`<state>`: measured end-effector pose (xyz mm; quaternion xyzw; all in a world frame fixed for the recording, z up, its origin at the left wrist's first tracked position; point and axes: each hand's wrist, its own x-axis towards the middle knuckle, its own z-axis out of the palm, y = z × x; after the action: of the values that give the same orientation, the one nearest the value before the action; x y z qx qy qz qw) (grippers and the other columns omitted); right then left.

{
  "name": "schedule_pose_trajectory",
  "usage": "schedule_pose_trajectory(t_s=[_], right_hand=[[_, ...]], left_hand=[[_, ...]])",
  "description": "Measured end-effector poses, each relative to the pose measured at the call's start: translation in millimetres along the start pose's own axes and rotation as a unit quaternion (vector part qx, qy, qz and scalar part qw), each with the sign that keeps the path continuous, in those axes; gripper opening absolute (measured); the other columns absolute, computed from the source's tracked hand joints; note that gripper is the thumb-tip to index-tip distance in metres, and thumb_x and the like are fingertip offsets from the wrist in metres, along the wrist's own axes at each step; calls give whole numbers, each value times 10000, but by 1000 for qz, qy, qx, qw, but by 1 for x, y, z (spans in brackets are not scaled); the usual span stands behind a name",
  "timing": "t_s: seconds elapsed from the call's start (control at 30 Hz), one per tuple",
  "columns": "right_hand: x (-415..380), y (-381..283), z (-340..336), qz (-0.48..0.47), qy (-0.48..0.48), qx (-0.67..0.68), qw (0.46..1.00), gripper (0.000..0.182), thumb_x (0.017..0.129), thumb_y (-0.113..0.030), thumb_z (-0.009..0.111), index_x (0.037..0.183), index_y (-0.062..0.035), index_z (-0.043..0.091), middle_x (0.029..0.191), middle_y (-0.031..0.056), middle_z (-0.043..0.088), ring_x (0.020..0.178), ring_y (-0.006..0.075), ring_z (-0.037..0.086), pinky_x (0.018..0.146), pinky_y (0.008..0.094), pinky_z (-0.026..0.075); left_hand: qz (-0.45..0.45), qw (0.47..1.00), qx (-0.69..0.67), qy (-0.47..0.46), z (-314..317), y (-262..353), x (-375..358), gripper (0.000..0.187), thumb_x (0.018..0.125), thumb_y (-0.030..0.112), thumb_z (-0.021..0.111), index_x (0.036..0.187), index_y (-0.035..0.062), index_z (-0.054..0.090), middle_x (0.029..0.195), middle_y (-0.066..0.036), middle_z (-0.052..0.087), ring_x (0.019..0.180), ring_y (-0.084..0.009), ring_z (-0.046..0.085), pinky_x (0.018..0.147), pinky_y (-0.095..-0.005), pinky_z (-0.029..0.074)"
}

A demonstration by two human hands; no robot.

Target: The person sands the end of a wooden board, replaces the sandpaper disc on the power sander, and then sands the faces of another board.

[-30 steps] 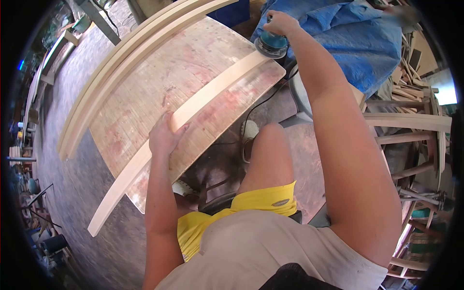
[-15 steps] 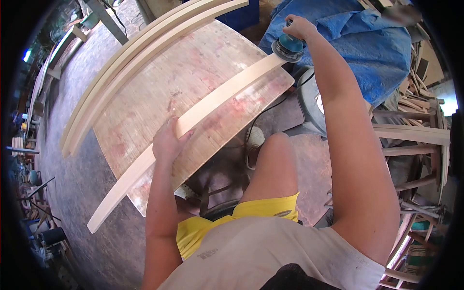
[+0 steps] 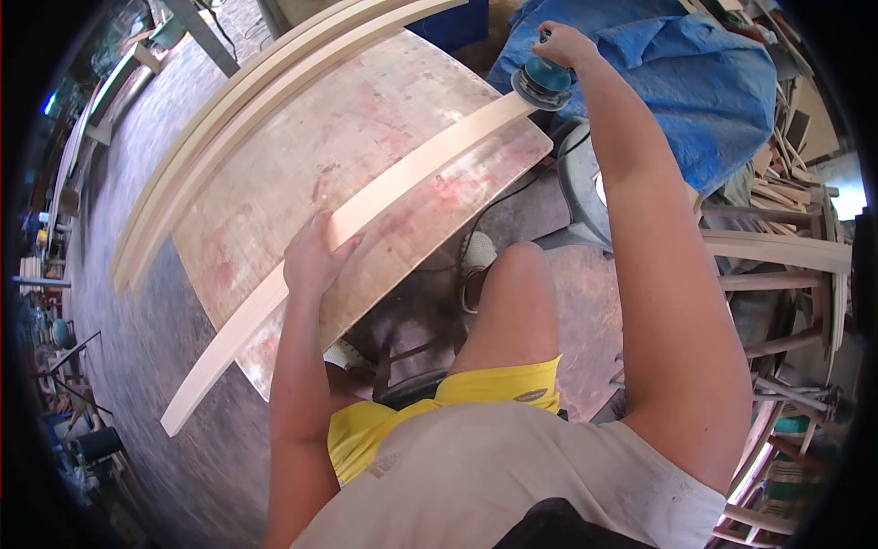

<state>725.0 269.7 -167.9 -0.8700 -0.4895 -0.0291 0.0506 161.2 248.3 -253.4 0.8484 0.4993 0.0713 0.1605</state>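
Long pale curved wood strip [image 3: 384, 197] lay across the worn, stained plywood tabletop [image 3: 302, 156], your left hand [image 3: 314, 256] pressed flat on its middle, your right hand [image 3: 564, 44] gripped the teal round sander [image 3: 541, 84] at its far end, stacked curved strips [image 3: 229, 119] beyond, crumpled blue tarp [image 3: 695, 82] beside

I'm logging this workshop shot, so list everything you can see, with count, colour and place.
strip: one, pale wood, curved, lying across the board
sander: one, teal, on the strip's far end
board: one, reddish-stained, worktop under the strip
spare strips: a few, pale, along the board's far edge
tarp: one, blue, beyond the sander
cord: one, black, hanging below the board
chair frames: several, wooden, far right
left hand: flat on the strip, near its middle
right hand: gripping the sander
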Motion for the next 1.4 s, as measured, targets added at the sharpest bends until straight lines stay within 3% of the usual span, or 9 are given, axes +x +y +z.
schedule_pose_trajectory(t_s=[0.13,0.37,0.43,0.57,0.97,1.4], right_hand=[[-1,-10,-3,-17,13,-8,1000,637,781,-427,671,1376,-215,593,1286,170,674,1158,355,652,996,446,521],[-20,-38,-13,-34,-1,-18,999,627,776,-420,655,1368,-220,602,1308,159,663,1164,348,649,1007,437,511],[-32,-44,-15,-35,-12,-17,999,666,790,-427,658,1421,-234,562,1382,134,626,1217,320,635,1035,437,504],[-52,-63,-15,-64,-3,-23,998,660,790,-428,656,1413,-225,568,1373,137,630,1214,326,634,1031,444,506],[-131,-168,-24,-115,-25,-6,993,630,801,-397,654,1400,-220,569,1368,130,612,1230,347,617,1052,477,491],[-204,-280,-30,-203,-43,22,978,595,825,-353,651,1386,-172,562,1340,150,607,1217,348,616,1027,482,496]], left_hand=[[32,999,-1,41,4,-3,1,703,811,550,756,1301,74,588,1238,-168,671,1119,-358,650,936,-452,524],[27,999,-5,46,5,-7,2,676,811,514,771,1281,65,585,1225,-159,675,1120,-354,646,935,-446,520],[29,999,-11,23,1,-2,0,652,813,494,773,1267,65,584,1206,-153,678,1121,-347,644,936,-443,518],[22,1000,-6,2,1,-2,0,692,827,529,745,1328,86,567,1224,-173,679,1130,-349,652,943,-452,519],[31,999,-23,18,4,-7,-3,684,827,547,732,1334,114,579,1229,-167,677,1157,-337,640,968,-448,508],[31,995,-91,18,-5,-9,-5,805,783,595,756,1430,176,525,1338,-155,642,1241,-331,608,1028,-430,490]])
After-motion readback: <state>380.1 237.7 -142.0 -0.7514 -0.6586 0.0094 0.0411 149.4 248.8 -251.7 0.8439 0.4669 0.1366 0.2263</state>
